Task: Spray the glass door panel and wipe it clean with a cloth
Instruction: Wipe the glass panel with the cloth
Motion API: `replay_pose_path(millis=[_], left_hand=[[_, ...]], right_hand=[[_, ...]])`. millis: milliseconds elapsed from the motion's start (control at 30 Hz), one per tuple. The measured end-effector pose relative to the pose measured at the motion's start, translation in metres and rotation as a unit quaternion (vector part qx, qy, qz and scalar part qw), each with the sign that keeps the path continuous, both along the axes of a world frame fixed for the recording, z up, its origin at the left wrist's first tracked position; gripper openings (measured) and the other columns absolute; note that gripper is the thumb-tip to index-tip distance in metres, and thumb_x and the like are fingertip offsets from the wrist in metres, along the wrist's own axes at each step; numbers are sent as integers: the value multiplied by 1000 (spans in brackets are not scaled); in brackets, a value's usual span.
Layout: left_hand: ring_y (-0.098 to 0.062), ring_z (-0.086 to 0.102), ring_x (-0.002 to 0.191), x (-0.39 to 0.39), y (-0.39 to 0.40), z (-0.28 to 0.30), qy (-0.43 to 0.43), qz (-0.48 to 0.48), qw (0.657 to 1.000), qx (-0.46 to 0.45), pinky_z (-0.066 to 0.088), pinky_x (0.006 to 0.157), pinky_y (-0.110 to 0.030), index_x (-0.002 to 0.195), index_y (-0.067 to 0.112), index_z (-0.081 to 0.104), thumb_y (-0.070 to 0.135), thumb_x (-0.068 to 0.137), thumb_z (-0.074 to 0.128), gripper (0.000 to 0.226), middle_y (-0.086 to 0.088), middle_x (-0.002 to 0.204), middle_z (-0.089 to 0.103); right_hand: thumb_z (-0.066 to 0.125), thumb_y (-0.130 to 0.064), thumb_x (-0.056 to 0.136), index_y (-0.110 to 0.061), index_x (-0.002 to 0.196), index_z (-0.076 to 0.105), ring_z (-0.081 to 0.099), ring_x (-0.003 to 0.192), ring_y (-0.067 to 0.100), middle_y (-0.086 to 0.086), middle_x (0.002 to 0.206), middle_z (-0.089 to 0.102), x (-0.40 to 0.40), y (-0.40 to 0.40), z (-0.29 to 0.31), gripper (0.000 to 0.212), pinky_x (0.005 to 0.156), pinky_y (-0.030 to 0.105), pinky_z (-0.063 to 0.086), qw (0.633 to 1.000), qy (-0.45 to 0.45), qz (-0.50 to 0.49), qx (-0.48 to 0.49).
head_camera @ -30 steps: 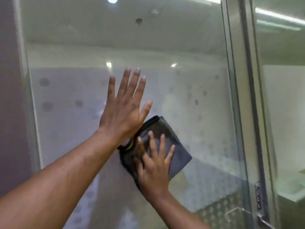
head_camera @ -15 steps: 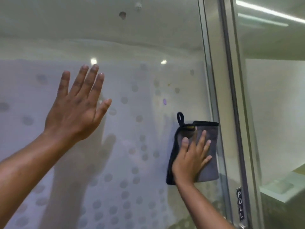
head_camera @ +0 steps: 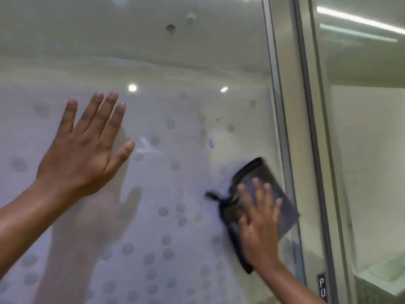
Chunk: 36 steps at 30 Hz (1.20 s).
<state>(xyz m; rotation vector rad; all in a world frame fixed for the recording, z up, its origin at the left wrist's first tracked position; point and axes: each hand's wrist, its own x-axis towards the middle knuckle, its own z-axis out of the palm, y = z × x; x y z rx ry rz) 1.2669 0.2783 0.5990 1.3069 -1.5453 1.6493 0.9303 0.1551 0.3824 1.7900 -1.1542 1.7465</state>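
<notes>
The glass door panel (head_camera: pixel 175 62) fills most of the view, frosted with grey dots lower down. My left hand (head_camera: pixel 87 150) lies flat against the glass at the left, fingers spread and straight, holding nothing. My right hand (head_camera: pixel 258 227) presses a dark grey cloth (head_camera: pixel 285 207) with black edging flat on the glass near the panel's right edge; its fingers are straight and blurred by motion. The cloth's small black loop sticks out to the left. No spray bottle is in view.
A metal door frame (head_camera: pixel 291 128) runs down the right side of the panel, with a small PULL label (head_camera: pixel 322 288) low on it. A second glass pane (head_camera: pixel 361 150) lies beyond the frame. A small purple mark (head_camera: pixel 211 143) sits on the glass.
My right hand has swept the cloth from the middle of the panel to its right edge and then slightly down, and the cloth has tilted. My left hand stays flat on the glass.
</notes>
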Motion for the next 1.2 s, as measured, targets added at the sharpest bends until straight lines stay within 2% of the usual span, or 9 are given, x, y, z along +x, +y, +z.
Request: replay_pose_path(millis=[100,167,300,467,600,700,833,967,1200], left_hand=[[-22,-5,170,-9,7,-3,11,9,1000,13,0,136,-57,173,14,7,65,109,14,82,-6,183,-1],[-23,-5,170,-12,11,-3,19,14,999,24,1,136,-59,173,13,7,66,108,13,84,-6,183,-2],[-24,-2,170,-12,14,-3,15,10,1000,24,3,136,-59,173,12,9,66,108,16,85,-7,183,0],[-21,-4,170,-8,16,-2,8,3,1000,30,2,136,-57,173,15,5,63,110,14,80,-4,183,-3],[-21,-3,170,-8,14,-4,11,-4,1000,24,2,136,-57,173,14,7,59,111,16,77,-4,183,-3],[-23,-1,169,-9,12,-4,11,-9,1000,15,3,136,-58,173,13,9,57,111,16,77,-6,182,-1],[-25,2,169,-9,11,-4,9,-11,1000,12,5,136,-59,172,11,11,56,111,16,76,-8,182,3],[-24,2,170,-7,10,-4,3,-19,1000,11,5,136,-58,172,12,11,57,112,13,76,-8,182,3],[-26,4,169,-9,27,-3,27,-87,995,35,3,136,-56,172,8,14,51,110,20,75,-11,182,6]], right_hand=[[23,-51,105,-42,167,18,-3,167,23,-7,180,6,-3,-7,71,64,127,71,2,975,-204,0,91],[20,-55,106,-44,168,14,-2,167,27,-7,180,5,19,1,117,63,127,72,1,967,-236,-10,97],[29,-53,106,-43,168,18,3,167,32,-7,180,9,92,33,122,64,127,71,3,999,-29,-36,-19],[31,-52,113,-44,167,21,8,166,32,-8,180,12,74,28,16,56,125,72,10,945,294,5,-141],[37,-43,107,-46,166,22,3,167,25,-10,179,9,-13,-3,27,61,125,72,10,992,123,-3,-32],[24,-46,105,-43,166,20,-3,167,23,-9,180,8,-34,-12,94,61,127,71,2,998,-34,-8,45],[22,-52,108,-43,168,18,-1,166,30,-9,180,7,-5,-6,191,61,127,73,1,994,-96,-21,44],[29,-50,105,-41,167,23,7,166,33,-8,179,14,61,21,203,63,125,73,7,996,58,-51,-49],[29,-54,113,-43,168,20,3,167,33,-9,180,11,65,29,47,56,126,71,5,943,306,-10,-131]])
